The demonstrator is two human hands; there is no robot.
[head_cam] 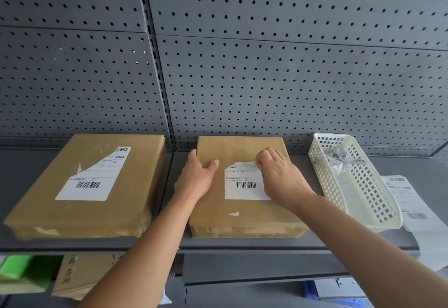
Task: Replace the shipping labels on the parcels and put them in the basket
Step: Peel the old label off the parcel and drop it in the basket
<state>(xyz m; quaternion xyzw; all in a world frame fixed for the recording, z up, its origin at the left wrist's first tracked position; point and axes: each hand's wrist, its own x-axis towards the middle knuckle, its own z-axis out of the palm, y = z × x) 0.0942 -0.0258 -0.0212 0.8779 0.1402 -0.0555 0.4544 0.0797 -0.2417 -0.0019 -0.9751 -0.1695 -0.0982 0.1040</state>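
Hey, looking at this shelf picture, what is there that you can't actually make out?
Head view:
- Label on the middle parcel: print too small to read; the right hand covers its upper right corner.
- Whether that hand pinches the label: its fingers curl under, hiding the tips.
- Scraps in the white basket: crumpled, behind mesh.
- Paper sheet beside it: cut off by the right edge.
- Lower-shelf carton: mostly hidden by the shelf and left forearm.
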